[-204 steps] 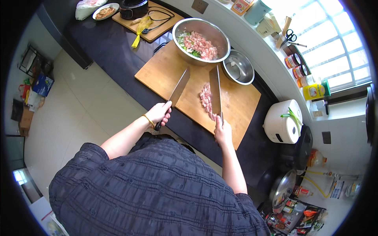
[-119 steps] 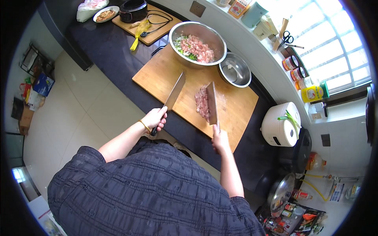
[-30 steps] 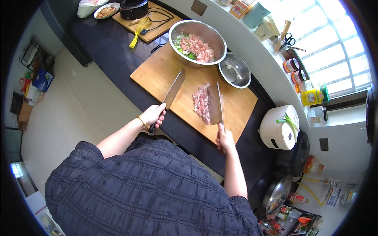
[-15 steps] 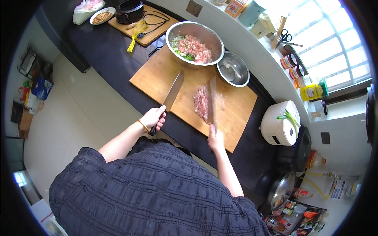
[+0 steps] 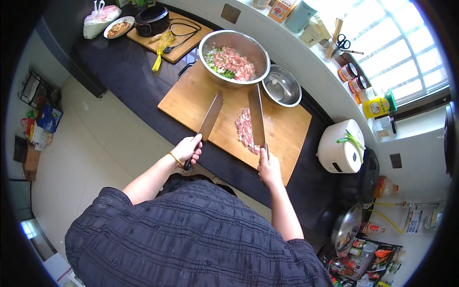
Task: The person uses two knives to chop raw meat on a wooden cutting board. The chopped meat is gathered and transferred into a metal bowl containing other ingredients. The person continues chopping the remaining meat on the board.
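My left hand (image 5: pixel 188 151) is closed round the black handle of a cleaver (image 5: pixel 210 117), whose broad blade points away over the left half of a wooden cutting board (image 5: pixel 184 98). A second cleaver (image 5: pixel 256 118) is gripped in my right hand (image 5: pixel 269 168) near the board's front edge. Its blade stands on edge just right of a strip of chopped pink meat (image 5: pixel 245 132). At the board's far side sits a large steel bowl (image 5: pixel 262 51) holding minced meat (image 5: pixel 234 63) and chopped greens (image 5: pixel 226 73). Whether the right blade touches the board I cannot tell.
Beside the large bowl is a smaller steel bowl (image 5: pixel 292 95). A white rice cooker (image 5: pixel 334 150) with green onion (image 5: pixel 353 141) on its lid stands to the right. Back left, another board (image 5: pixel 178 53) carries a black pot (image 5: pixel 152 23) and cord. Jars (image 5: pixel 348 72) line the windowsill.
My right hand and its cleaver have shifted slightly right, and the blade looks more upright. The meat strip shows more fully beside it. My left hand has barely moved.
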`<state>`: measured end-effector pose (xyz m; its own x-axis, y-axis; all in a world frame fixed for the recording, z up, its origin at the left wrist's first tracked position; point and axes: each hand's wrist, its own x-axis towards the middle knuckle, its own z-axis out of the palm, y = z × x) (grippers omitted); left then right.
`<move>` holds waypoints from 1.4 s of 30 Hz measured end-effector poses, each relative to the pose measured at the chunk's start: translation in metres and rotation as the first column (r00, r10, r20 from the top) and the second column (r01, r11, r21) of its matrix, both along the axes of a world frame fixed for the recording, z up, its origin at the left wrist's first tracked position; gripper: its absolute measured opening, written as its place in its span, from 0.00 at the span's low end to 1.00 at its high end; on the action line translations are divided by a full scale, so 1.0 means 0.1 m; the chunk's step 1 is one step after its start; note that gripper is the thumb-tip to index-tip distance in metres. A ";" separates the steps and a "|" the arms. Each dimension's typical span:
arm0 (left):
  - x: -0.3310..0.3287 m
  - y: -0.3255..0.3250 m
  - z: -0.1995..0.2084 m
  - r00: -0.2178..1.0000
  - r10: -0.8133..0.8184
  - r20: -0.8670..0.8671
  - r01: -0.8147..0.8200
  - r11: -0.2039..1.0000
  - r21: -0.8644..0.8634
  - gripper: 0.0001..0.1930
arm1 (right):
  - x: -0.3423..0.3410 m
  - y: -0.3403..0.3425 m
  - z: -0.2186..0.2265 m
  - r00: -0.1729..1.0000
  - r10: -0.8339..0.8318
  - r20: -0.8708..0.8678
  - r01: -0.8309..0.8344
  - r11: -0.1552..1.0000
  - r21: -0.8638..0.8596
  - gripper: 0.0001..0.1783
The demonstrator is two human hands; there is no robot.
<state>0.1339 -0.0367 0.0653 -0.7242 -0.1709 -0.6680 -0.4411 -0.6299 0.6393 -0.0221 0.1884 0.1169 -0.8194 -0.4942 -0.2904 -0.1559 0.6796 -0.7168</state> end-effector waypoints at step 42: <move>0.06 -0.03 0.14 0.995 -0.064 0.071 0.070 0.994 -0.088 0.18 | -0.32 0.45 -0.45 0.815 -0.187 0.548 0.258 0.964 -0.055 0.25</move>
